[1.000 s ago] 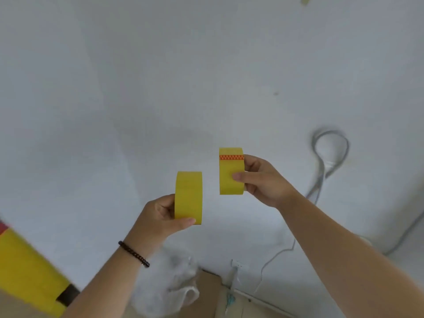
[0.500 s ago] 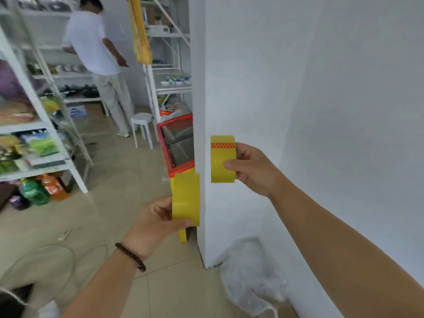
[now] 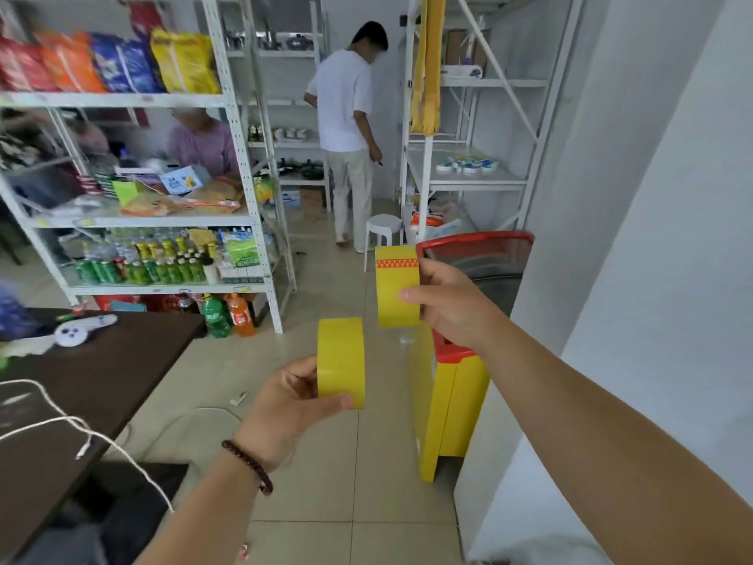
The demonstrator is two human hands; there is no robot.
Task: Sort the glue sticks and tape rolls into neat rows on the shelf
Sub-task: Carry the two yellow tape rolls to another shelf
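My left hand (image 3: 285,405) grips a plain yellow tape roll (image 3: 341,360) edge-on, thumb under it, low in the middle of the view. My right hand (image 3: 452,307) holds a second yellow tape roll (image 3: 397,287) with an orange patterned band near its top, slightly higher and to the right. The two rolls are apart and upright. A white shelf unit (image 3: 464,181) at the back right carries small white and blue items. No glue sticks are visible.
A dark brown table (image 3: 102,360) with a white cable stands at the left. A stocked white shelf rack (image 3: 240,157) fills the left. A yellow and red chest freezer (image 3: 452,385) stands by the white wall. A person in white (image 3: 346,104) stands in the aisle beside a white stool (image 3: 383,230).
The view has swung left from a bare white wall to the shop aisle and shelves. Both hands keep the same hold on their tape rolls.
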